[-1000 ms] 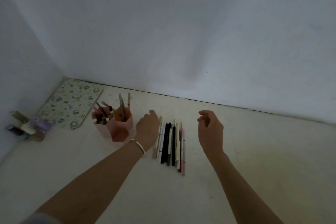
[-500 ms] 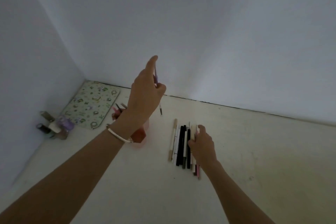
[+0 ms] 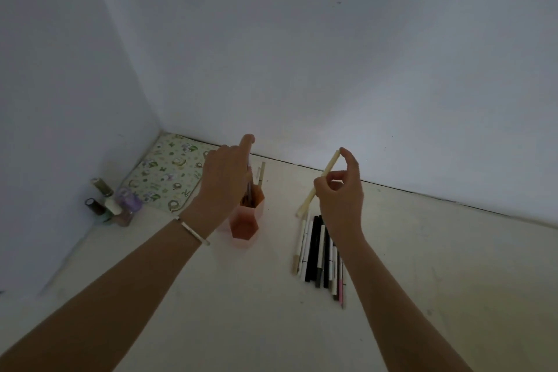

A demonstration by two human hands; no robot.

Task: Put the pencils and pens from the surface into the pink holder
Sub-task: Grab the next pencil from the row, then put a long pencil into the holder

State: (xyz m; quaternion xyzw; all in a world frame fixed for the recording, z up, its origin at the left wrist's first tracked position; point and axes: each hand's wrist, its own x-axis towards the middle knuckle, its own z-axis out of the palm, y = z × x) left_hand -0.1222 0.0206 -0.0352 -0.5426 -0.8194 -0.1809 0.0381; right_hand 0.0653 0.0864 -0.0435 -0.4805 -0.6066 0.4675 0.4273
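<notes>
A pink hexagonal holder point(image 3: 245, 222) stands on the pale surface with several pens in it. My left hand point(image 3: 225, 178) is directly above it, pinching a thin purple pen point(image 3: 249, 183) whose lower end is inside the holder's mouth. To the right, my right hand point(image 3: 341, 193) is raised above the surface and holds a cream pencil point(image 3: 317, 187) at a slant. Under that hand lies a row of several pens and pencils point(image 3: 320, 254), black, white and pink, side by side.
A patterned green-and-white mat point(image 3: 169, 174) lies in the back left corner. Small bottles point(image 3: 113, 205) stand against the left wall. White walls close the back and left. Bare surface stretches to the right and front.
My left hand has come down from high up, bringing the purple pen into the holder. My right hand has lifted a cream pencil off the row.
</notes>
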